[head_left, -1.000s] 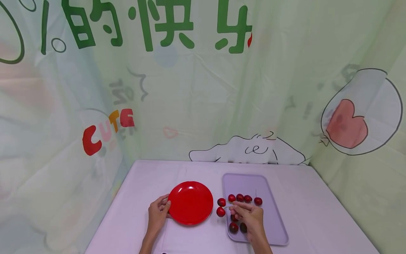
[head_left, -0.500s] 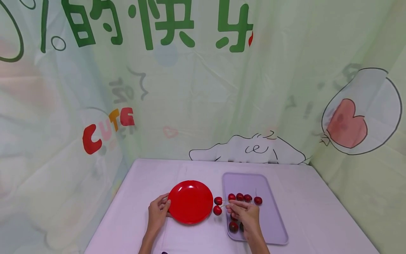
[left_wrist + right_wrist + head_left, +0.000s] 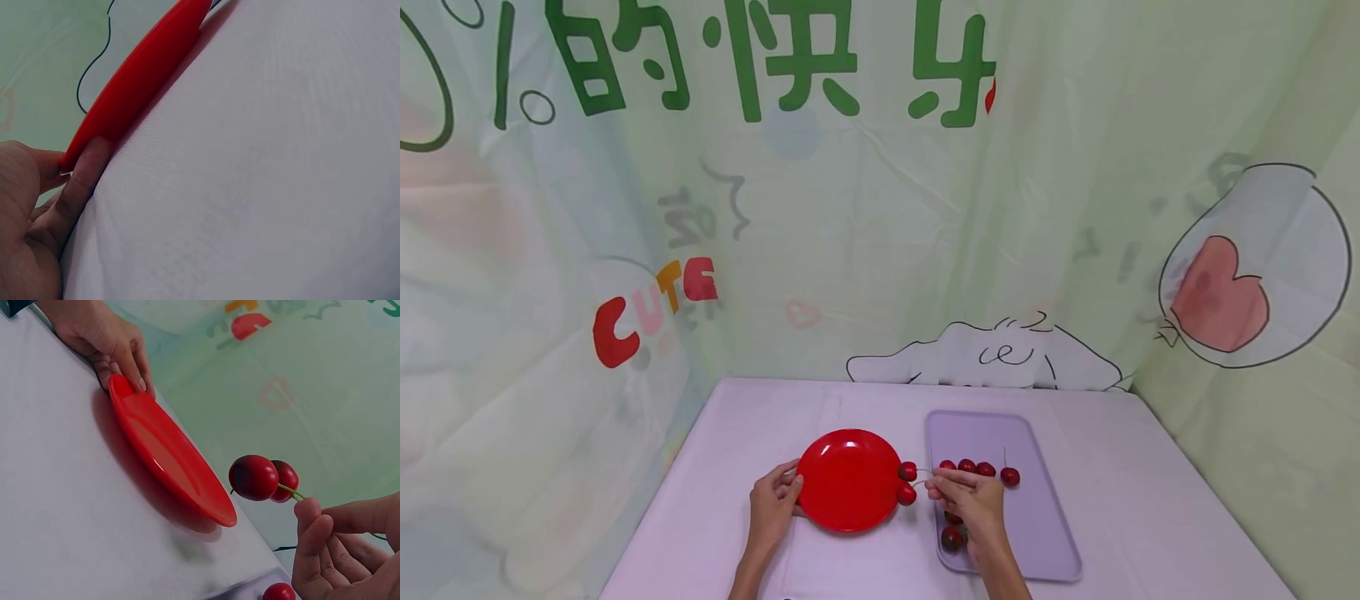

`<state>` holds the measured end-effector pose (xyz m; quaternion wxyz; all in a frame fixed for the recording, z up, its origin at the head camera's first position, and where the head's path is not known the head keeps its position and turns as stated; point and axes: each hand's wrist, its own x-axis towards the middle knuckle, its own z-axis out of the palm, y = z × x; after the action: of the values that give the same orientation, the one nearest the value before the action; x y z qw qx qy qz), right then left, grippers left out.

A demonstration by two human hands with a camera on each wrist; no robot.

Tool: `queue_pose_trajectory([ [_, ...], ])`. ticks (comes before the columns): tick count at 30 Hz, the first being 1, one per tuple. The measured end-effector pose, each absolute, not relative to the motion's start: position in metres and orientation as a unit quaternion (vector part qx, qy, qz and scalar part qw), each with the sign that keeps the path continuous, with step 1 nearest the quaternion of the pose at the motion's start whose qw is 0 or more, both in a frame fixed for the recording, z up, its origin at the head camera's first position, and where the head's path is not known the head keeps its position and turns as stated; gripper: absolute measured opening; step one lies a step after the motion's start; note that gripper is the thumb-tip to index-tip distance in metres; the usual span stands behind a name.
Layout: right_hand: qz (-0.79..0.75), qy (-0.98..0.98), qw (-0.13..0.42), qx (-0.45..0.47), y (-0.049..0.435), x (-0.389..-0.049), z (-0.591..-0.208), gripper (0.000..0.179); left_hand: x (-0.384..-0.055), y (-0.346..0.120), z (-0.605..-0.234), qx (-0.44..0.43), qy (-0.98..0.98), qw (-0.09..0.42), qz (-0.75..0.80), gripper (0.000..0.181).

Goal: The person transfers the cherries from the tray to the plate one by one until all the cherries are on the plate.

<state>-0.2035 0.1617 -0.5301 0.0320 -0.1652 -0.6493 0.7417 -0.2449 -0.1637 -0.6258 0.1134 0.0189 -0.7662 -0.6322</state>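
Note:
My left hand grips the left rim of a round red plate, thumb on top and fingers underneath. In the left wrist view the plate is edge-on, low over the white cloth. My right hand pinches the thin green stems of two red cherries between thumb and fingertips. The pair hangs off the fingertips and overlaps the plate's right rim in the head view. From the right wrist, the cherries show above the level of the plate.
A lilac tray lies to the right with several cherries in a row and a stemmed cherry beside them. Darker cherries sit at its near left, partly hidden by my right hand. A printed curtain surrounds the table.
My right hand has moved left with the two cherries, from over the tray's left edge to the plate's right rim. The left hand and the plate have stayed in place.

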Motion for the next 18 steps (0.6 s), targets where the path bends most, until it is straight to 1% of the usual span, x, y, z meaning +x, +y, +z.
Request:
queue_pose_trajectory([
  [7, 0.744, -0.647, 0.024, -0.165, 0.156, -0.209, -0.531, 0.033, -0.243, -0.162, -0.622, 0.014, -0.765, 0.118, -0.633, 0.035],
  [18, 0.759, -0.638, 0.024, -0.130, 0.142, -0.212, -0.541, 0.028, -0.240, -0.162, -0.619, 0.010, -0.765, 0.123, -0.632, 0.036],
])
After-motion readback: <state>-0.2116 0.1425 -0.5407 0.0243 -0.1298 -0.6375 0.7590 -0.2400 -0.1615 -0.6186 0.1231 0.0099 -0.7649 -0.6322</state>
